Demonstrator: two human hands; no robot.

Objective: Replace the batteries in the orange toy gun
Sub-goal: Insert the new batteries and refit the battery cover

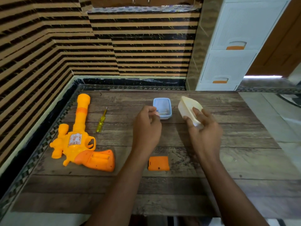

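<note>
The orange toy gun [81, 149] lies by the bench's left edge, its battery cover [158, 163] off near the front edge and the compartment seemingly empty. The right hand [203, 129] grips the white lid [187, 106]. The left hand [146, 126] curls at the blue box [162, 103], holding what I cannot tell. Fitting batteries remains

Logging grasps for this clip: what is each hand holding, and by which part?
Right hand grips the white container by its near end. Left hand pinches a small item beside the blue box; unidentifiable.
</note>
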